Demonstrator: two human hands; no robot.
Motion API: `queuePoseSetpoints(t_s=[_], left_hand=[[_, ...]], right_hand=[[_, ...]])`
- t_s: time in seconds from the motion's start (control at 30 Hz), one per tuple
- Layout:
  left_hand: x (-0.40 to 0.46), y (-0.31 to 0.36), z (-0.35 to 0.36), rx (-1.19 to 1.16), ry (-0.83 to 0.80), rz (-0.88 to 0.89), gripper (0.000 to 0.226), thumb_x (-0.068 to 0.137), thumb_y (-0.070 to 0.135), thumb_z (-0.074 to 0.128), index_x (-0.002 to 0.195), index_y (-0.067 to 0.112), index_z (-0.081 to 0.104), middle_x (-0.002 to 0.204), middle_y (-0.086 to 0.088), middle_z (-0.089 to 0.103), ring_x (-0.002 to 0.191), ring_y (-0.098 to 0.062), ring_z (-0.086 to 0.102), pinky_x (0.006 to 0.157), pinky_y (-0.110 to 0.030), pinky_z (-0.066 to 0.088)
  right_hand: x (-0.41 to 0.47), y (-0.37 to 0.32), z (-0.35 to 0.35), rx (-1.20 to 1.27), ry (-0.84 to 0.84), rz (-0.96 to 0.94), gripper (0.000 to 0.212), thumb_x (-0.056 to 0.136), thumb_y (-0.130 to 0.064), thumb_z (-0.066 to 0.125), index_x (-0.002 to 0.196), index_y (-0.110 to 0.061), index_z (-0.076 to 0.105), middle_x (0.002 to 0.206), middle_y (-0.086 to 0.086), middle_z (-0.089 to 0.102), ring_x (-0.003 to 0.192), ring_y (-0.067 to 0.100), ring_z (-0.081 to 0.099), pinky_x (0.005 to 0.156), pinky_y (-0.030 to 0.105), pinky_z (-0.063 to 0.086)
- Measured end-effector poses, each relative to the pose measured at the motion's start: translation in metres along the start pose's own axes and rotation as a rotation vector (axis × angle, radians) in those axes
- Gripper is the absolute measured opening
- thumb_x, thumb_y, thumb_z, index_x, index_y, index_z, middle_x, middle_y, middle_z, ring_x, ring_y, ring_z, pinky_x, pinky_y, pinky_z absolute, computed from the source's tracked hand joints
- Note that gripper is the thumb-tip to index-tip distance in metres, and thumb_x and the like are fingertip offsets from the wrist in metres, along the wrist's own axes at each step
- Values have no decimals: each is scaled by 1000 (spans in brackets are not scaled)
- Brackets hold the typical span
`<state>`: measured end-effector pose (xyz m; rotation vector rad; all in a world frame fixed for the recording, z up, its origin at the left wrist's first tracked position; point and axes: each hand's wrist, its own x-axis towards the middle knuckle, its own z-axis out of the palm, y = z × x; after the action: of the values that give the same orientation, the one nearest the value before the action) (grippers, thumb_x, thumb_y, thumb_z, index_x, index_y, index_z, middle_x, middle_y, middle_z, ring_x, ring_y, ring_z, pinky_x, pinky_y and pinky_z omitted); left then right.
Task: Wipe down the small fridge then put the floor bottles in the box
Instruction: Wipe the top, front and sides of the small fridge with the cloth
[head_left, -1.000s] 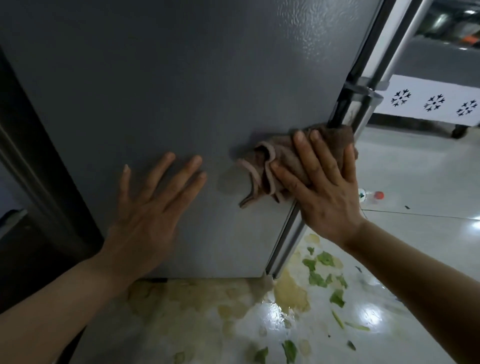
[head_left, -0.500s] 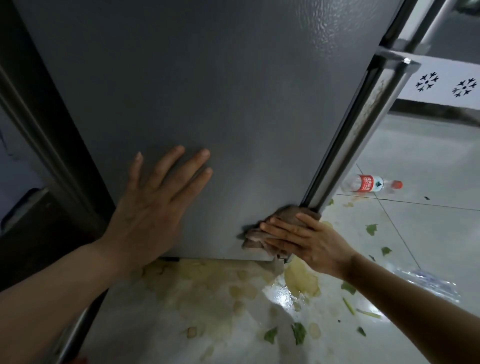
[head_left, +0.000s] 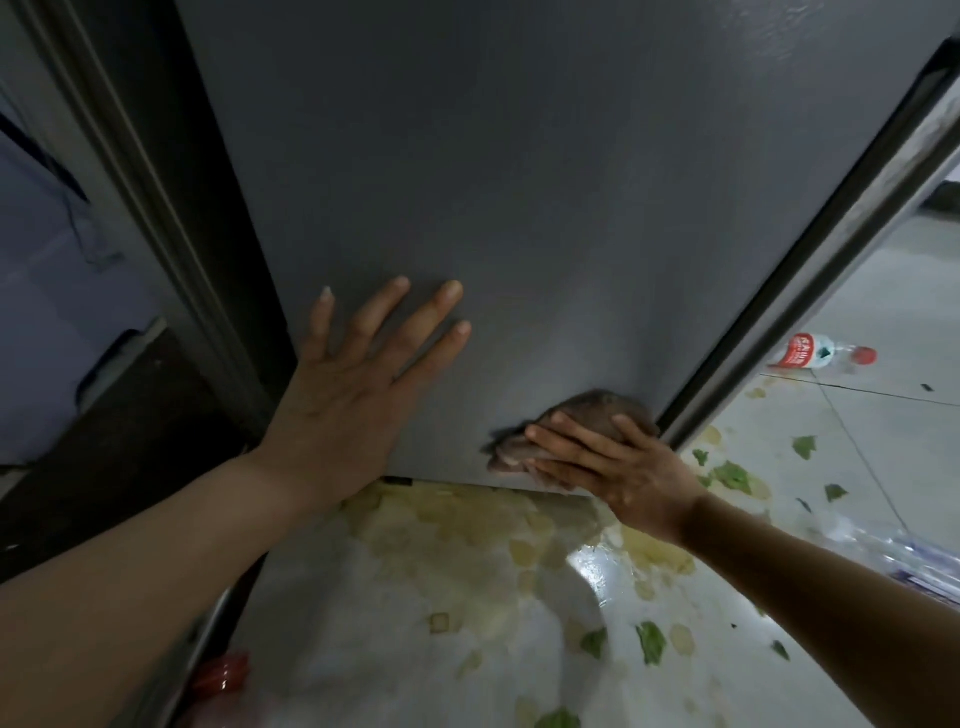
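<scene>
Two bare forearms reach in from the near edge toward the grey side panel of the small fridge (head_left: 545, 182). Since half a second ago the view has tipped lower and closer, so the panel's bottom edge and the stained, glossy floor (head_left: 467, 597) fill more of the frame; both hands have kept their places. The left hand (head_left: 353, 384) lies flat on the panel, fingers spread wide, holding nothing. The right hand (head_left: 608, 462), fingers extended and close together, presses a brown cloth (head_left: 592, 410) against the panel's lower right corner, just above the floor; most of the cloth is hidden under the fingers. Green leaf scraps (head_left: 649, 642) and yellowish stains litter the tiles. At near left a red object (head_left: 223, 675) is blurred and cut off by the arm. Farther right, a plastic bottle (head_left: 826, 356) with a red label and cap lies on its side, partly hidden behind the fridge's edge. The box is out of view.
</scene>
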<state>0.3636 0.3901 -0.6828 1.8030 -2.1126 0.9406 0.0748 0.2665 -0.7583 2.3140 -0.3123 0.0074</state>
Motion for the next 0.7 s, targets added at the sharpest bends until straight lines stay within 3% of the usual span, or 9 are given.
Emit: queuePoseSetpoints(t_s=[0.13, 0.23, 0.37, 0.43, 0.53, 0.6, 0.7], left_hand=[[-9, -10, -5, -32, -7, -43, 87, 68, 6, 66, 145, 16, 28, 156, -5, 16, 136, -33, 23, 106, -61, 12], [-26, -26, -5, -33, -47, -129, 84, 71, 9, 64, 146, 12, 26, 155, -9, 16, 136, -34, 23, 106, -61, 13], [-37, -46, 0, -3, -72, -119, 75, 77, 11, 44, 148, 13, 21, 157, -5, 12, 140, -30, 21, 107, -60, 11], [-38, -47, 4, 3, -63, -108, 78, 77, 7, 53, 148, 14, 20, 157, -3, 11, 141, -28, 20, 107, -60, 12], [-40, -44, 6, -12, -49, -124, 84, 76, 4, 61, 148, 14, 20, 157, -2, 10, 141, -28, 19, 106, -60, 13], [-39, -43, 7, -25, -42, -124, 85, 74, 2, 60, 148, 14, 20, 157, -3, 10, 141, -28, 18, 106, -60, 12], [-44, -41, 7, -51, -68, -144, 85, 72, 2, 58, 147, 12, 21, 157, -4, 13, 142, -27, 18, 107, -59, 11]], right_hand=[[15, 15, -19, 2, 68, -61, 77, 77, -9, 50, 148, -28, 27, 156, -3, 20, 147, 16, -8, 118, 40, -6], [45, 36, -42, 35, 287, 80, 59, 94, -4, 23, 149, -23, 28, 156, -2, 24, 146, 16, 14, 118, 41, -4], [92, 27, -54, 95, 493, 328, 51, 99, -12, 32, 148, -25, 33, 156, -5, 26, 146, 19, 16, 114, 46, 0], [97, 7, -45, 49, 447, 303, 56, 96, -11, 35, 149, -28, 30, 157, -6, 22, 147, 20, 11, 112, 48, 3], [93, -25, -26, -86, 199, -26, 74, 83, -14, 52, 150, -30, 24, 157, -6, 20, 145, 17, 15, 109, 45, 11], [95, -37, -27, -103, 87, -113, 84, 74, -16, 66, 147, -32, 29, 155, -7, 25, 142, 14, 20, 113, 43, 7], [99, -39, -33, -92, 79, -139, 77, 77, -18, 60, 146, -30, 28, 153, -7, 28, 141, 12, 25, 114, 41, 3]])
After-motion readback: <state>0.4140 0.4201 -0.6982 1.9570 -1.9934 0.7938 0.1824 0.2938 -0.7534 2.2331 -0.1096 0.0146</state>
